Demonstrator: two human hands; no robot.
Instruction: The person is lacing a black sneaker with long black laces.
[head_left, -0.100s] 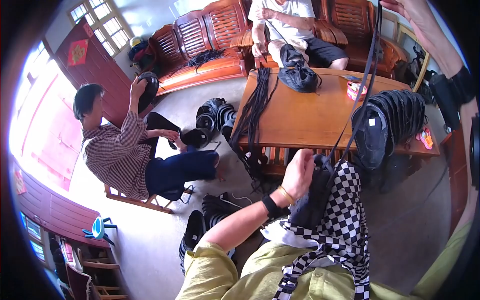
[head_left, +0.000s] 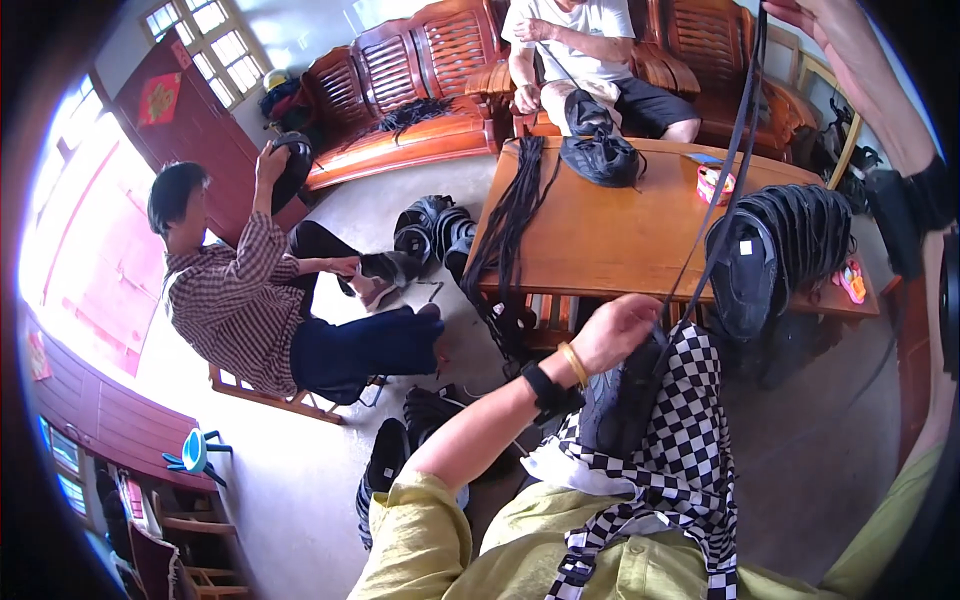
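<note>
A black shoe (head_left: pixel 615 410) rests on my lap, over a black-and-white checked apron (head_left: pixel 685 400). Two strands of a long black shoelace (head_left: pixel 722 200) run taut from the shoe up to the top right. There my raised right hand (head_left: pixel 800 12) pinches their upper ends, partly cut off by the picture's edge. My left hand (head_left: pixel 618 335) is just above the shoe, its fingers curled together beside the lower part of the lace. Whether a strand lies between those fingers is hidden.
Ahead stands a wooden table (head_left: pixel 600 245) bearing a bundle of black laces (head_left: pixel 510 210), a black shoe (head_left: pixel 600 160) and a row of black shoes (head_left: pixel 745 265). A seated person (head_left: pixel 240 300) at left handles shoes. Another person (head_left: pixel 575 50) sits behind the table. More shoes (head_left: pixel 385 465) lie on the floor.
My left hand has moved right and slightly up, toward the lace. My right hand stays raised with the lace. The person at left has shifted the shoe held low.
</note>
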